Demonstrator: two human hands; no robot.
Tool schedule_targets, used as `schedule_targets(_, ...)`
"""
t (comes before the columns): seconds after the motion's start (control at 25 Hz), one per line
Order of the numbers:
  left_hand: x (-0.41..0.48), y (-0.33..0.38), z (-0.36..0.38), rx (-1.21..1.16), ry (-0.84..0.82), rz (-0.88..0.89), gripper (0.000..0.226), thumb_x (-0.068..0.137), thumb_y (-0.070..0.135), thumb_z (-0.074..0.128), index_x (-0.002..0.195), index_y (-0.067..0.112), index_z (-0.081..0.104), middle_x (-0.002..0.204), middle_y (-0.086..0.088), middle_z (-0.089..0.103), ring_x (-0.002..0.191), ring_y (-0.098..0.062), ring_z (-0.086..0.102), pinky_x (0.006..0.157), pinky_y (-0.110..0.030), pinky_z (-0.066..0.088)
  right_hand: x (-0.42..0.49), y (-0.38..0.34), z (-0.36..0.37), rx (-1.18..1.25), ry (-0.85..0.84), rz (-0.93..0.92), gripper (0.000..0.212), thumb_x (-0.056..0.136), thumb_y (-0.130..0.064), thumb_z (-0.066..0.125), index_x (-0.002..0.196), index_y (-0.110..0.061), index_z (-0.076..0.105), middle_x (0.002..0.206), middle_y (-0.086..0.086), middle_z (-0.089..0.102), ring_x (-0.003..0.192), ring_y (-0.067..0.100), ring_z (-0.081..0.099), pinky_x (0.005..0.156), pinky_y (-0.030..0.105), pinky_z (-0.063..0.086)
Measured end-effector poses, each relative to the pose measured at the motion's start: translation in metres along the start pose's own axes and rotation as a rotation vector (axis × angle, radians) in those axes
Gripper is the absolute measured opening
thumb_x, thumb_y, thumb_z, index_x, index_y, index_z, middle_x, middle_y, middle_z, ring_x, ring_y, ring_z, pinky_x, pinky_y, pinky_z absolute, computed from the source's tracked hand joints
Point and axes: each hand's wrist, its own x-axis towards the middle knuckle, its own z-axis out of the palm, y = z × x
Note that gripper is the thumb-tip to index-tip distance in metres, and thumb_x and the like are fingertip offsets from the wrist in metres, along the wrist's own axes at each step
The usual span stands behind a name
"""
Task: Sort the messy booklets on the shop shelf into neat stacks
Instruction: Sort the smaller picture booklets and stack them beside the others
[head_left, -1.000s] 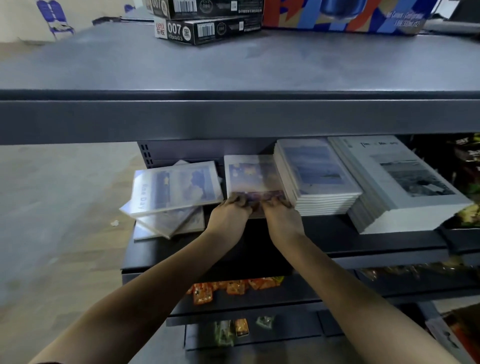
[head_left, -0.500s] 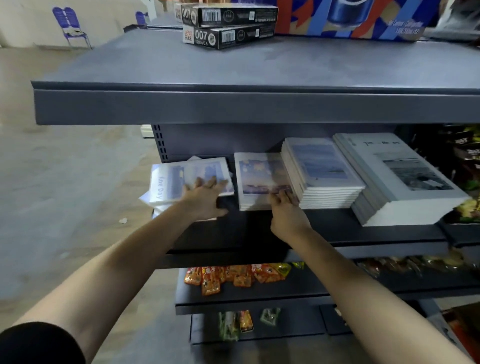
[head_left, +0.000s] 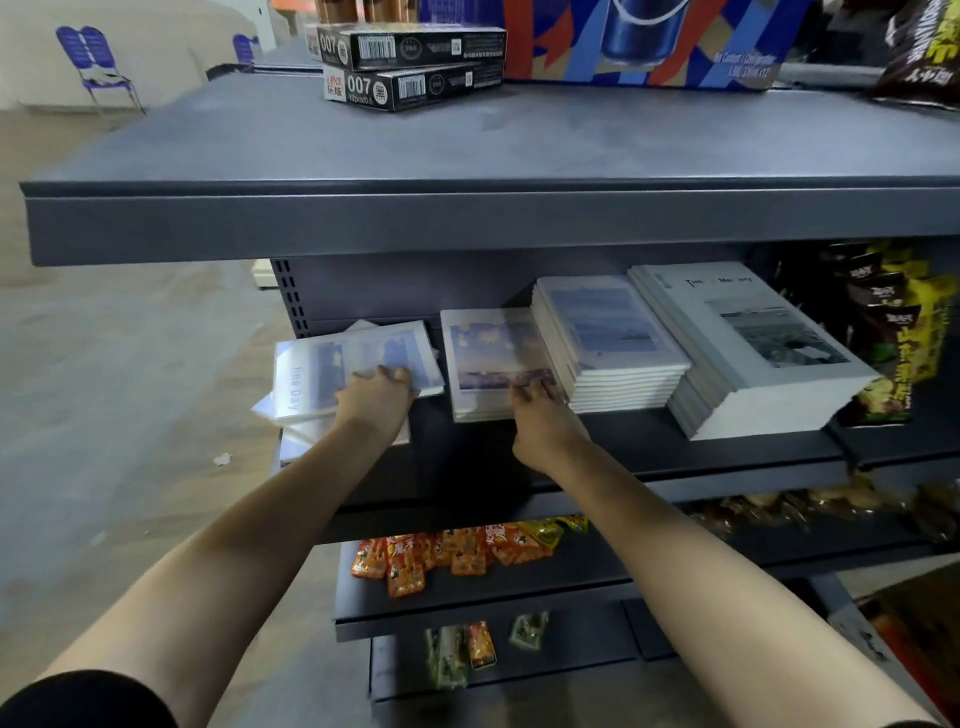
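Observation:
On the dark shelf (head_left: 675, 449) a messy pile of booklets (head_left: 311, 382) lies at the left end, its top cover reading "fine Day" and skewed over the ones below. My left hand (head_left: 376, 400) grips the near edge of that top booklet, fingers bunched on the cover. Right of it sits a low stack with a purple sky cover (head_left: 488, 353); my right hand (head_left: 543, 421) touches its near right corner with straight fingers. Further right stand a taller neat stack (head_left: 608, 332) and a large grey-covered stack (head_left: 758, 338).
The upper shelf board (head_left: 467, 223) overhangs the booklets and carries black "007" boxes (head_left: 410, 67). Yellow snack bags (head_left: 893, 322) hang at the right. Orange snack packets (head_left: 457, 556) lie on the lower shelf. Bare floor runs along the left of the shelving.
My left hand left the purple-cover stack, moved left onto the "fine Day" booklet, and its fingers have since bunched up on the cover. My right hand stayed at the stack's corner.

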Motion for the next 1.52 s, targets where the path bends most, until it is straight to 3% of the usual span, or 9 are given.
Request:
schedule_targets(0.2,0.000,-0.004,-0.009,0.183,0.075,0.094,0.046,0.099,0.040,0.037,0.131,0.006,0.037,0.118,-0.014,0.058,0.104,-0.029,0.059,0.074,-0.035,0.049,-0.003,0.000,0.002,-0.001,-0.028,-0.012,0.082,0.085,-0.016,0.057,0.149,-0.010,0.006,0.153,0.024,0.007,0.142,0.040,0.007,0.114,0.045,0.025)
schedule_targets(0.48,-0.009,0.006,-0.014,0.501,0.015,0.157,0.043,0.093,0.000,0.041,0.135,-0.006,0.032,0.121,-0.016,0.059,0.108,-0.031,0.060,0.079,-0.035,0.050,-0.001,0.003,-0.004,-0.011,-0.043,-0.021,0.077,0.084,-0.017,0.058,0.148,-0.009,0.015,0.150,0.023,0.018,0.138,0.040,0.020,0.110,0.044,0.032)
schedule_targets(0.64,-0.036,-0.007,-0.020,0.487,0.051,0.287,0.050,0.094,0.000,0.039,0.141,-0.006,0.021,0.120,-0.017,0.059,0.106,-0.034,0.060,0.077,-0.039,0.048,-0.007,0.001,-0.002,0.042,0.181,-0.140,0.059,0.089,-0.019,0.049,0.144,-0.016,0.029,0.146,0.013,0.027,0.127,0.038,0.036,0.103,0.044,0.037)
schedule_targets(0.88,-0.083,-0.059,0.002,0.303,0.486,0.567,0.035,0.066,0.014,0.068,0.089,0.010,0.043,0.049,-0.001,0.053,0.034,-0.021,0.051,0.028,-0.021,0.028,0.000,-0.044,0.013,0.116,0.438,-0.424,0.069,0.082,-0.020,0.066,0.143,-0.024,0.034,0.150,0.011,0.028,0.132,0.034,0.036,0.103,0.046,0.039)
schedule_targets(1.0,-0.097,-0.060,0.014,0.204,0.517,0.579,0.014,0.076,0.023,0.041,0.088,0.018,0.041,0.051,0.004,0.052,0.038,-0.014,0.053,0.028,-0.022,0.031,0.009,-0.071,0.025,0.202,0.389,-0.618,0.046,0.077,-0.005,0.068,0.121,-0.016,0.062,0.135,0.014,0.051,0.124,0.035,0.049,0.101,0.051,0.042)
schedule_targets(1.12,-0.113,-0.065,0.010,0.242,0.514,0.422,0.036,0.070,0.041,0.063,0.102,0.030,0.052,0.067,0.012,0.066,0.055,-0.005,0.063,0.037,-0.020,0.043,0.010,-0.077,0.040,0.371,0.349,-0.692,0.045,0.075,0.013,0.057,0.114,-0.007,0.067,0.121,0.012,0.063,0.117,0.029,0.057,0.102,0.039,0.043)
schedule_targets(1.24,-0.126,-0.087,0.009,0.178,0.452,0.327,0.046,0.055,0.019,0.083,0.099,0.022,0.069,0.084,0.005,0.069,0.062,-0.016,0.065,0.034,-0.020,0.042,0.021,-0.065,0.031,0.514,0.306,-0.696,0.048,0.072,0.020,0.055,0.108,-0.007,0.070,0.114,0.010,0.067,0.115,0.024,0.059,0.102,0.025,0.037)
schedule_targets(1.4,-0.131,-0.113,0.016,0.213,0.469,0.236,0.025,0.072,0.014,0.060,0.096,0.016,0.064,0.085,0.001,0.066,0.062,-0.021,0.063,0.038,-0.025,0.040,0.028,-0.047,0.013,0.540,0.161,-0.675,0.056,0.070,0.026,0.049,0.108,-0.009,0.070,0.119,0.008,0.064,0.120,0.013,0.051,0.105,0.023,0.034)
schedule_targets(1.52,-0.126,-0.099,0.010,0.136,0.227,0.082,0.022,0.082,0.010,0.059,0.104,0.011,0.056,0.089,-0.007,0.063,0.074,-0.029,0.065,0.047,-0.034,0.039,0.025,-0.045,0.007,0.503,0.229,-0.616,0.053,0.069,0.021,0.055,0.110,-0.009,0.069,0.118,0.008,0.065,0.119,0.020,0.055,0.100,0.010,0.028)
